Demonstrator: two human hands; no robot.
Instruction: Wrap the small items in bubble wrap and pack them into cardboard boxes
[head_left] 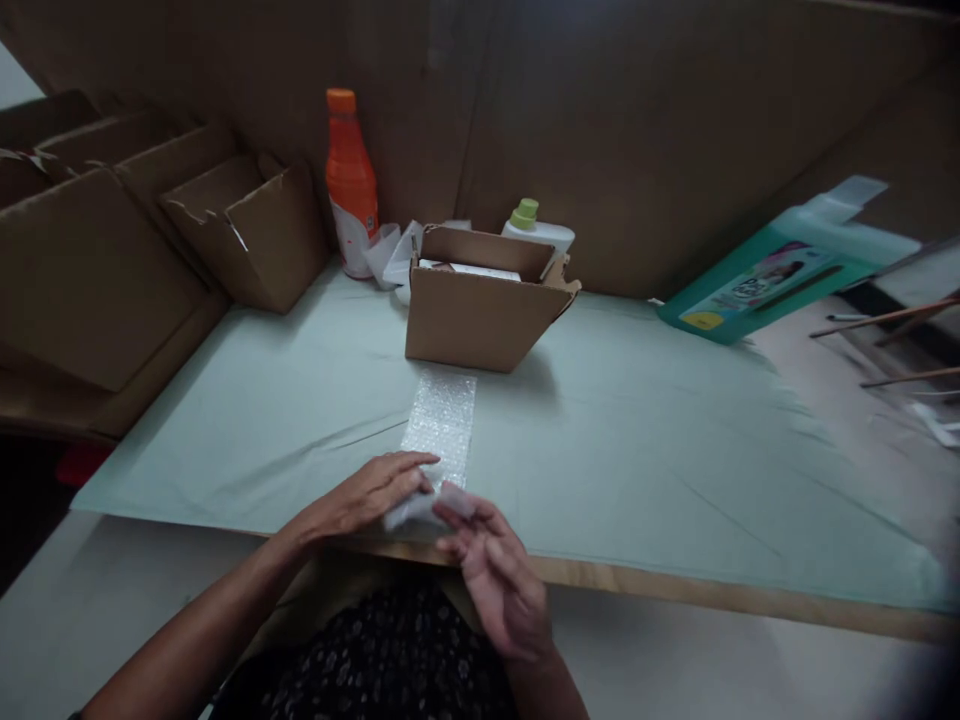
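A strip of bubble wrap (442,420) lies lengthwise on the table, its near end folded or bunched close to the front edge. My left hand (375,492) reaches over that near end with fingers stretched out, resting on or just above it. Between the fingertips of my right hand (504,580), palm turned up, is a small translucent strip (457,499); whether it is tape I cannot tell. Beyond the wrap stands an open cardboard box (469,315) with a white item (472,270) inside.
Open cardboard bins (247,235) line the left side. An orange-capped bottle (351,185), clear plastic pieces (397,255) and a white bottle with a green cap (525,215) stand at the back. A green liquid jug (772,270) is at the right. Pale cloth (637,440) covers the table.
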